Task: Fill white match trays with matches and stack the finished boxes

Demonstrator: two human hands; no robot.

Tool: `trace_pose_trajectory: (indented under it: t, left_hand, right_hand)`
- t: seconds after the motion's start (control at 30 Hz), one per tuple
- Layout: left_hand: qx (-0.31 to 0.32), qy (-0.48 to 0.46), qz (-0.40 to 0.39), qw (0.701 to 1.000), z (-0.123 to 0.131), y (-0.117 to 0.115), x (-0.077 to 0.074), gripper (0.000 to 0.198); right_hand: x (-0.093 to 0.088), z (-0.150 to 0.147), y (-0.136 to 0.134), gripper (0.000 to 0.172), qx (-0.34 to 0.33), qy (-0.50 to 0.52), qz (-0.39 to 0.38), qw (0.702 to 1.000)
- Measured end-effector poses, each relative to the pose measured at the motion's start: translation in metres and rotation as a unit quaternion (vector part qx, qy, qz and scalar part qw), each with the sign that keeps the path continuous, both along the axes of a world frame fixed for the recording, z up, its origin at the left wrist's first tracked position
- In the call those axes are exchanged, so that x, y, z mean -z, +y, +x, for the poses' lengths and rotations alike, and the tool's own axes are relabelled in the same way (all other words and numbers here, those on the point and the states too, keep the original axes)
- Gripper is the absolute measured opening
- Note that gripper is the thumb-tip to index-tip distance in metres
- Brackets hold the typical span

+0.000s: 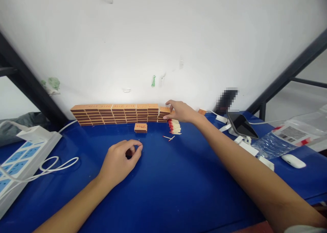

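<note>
My right hand (180,111) reaches to the right end of a long row of stacked matchboxes (114,114) along the wall. Its thumb and fingers close around a matchbox (165,109) at that end, partly hiding it. Just below this hand lies a pile of red-tipped matches (174,127), with loose matches (168,138) in front. My left hand (120,161) rests on the blue table, thumb and index fingertips together, with nothing visible between them. A small matchbox stack (140,128) stands apart, in front of the row and beyond my left hand.
On the left lies a white power strip (22,158) with a looped white cable (60,163). To the right are a phone (242,125), white adapters (246,147), a plastic bag (276,144) and a white oval item (293,161). An orange matchbox piece (202,112) lies near the wall.
</note>
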State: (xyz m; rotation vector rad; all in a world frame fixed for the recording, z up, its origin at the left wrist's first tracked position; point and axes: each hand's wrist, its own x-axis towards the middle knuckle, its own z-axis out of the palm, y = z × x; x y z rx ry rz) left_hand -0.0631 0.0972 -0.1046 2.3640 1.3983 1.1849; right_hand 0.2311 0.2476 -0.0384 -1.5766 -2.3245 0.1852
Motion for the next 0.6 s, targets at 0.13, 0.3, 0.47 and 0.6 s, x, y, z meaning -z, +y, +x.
trace_pose_trajectory:
  t: [0.13,0.3,0.47,0.6]
  left_hand:
    - [0.002,-0.001,-0.001,1.000,0.000,0.001,0.001,0.012]
    - [0.005,0.001,-0.009,1.000,-0.001,0.000,0.001,0.012]
    - [0.004,0.002,-0.004,1.000,-0.001,0.000,0.001,0.012]
    - [0.010,0.001,-0.005,1.000,0.000,0.001,0.001,0.013]
  right_hand:
    - [0.005,-0.009,-0.003,0.061,0.006,-0.026,0.019,0.999]
    - [0.011,-0.011,-0.003,0.058,0.010,-0.044,0.030,0.999]
    - [0.009,-0.016,-0.008,0.061,0.016,-0.070,0.036,0.997]
    - [0.008,-0.026,-0.015,0.049,0.020,-0.095,0.044,0.994]
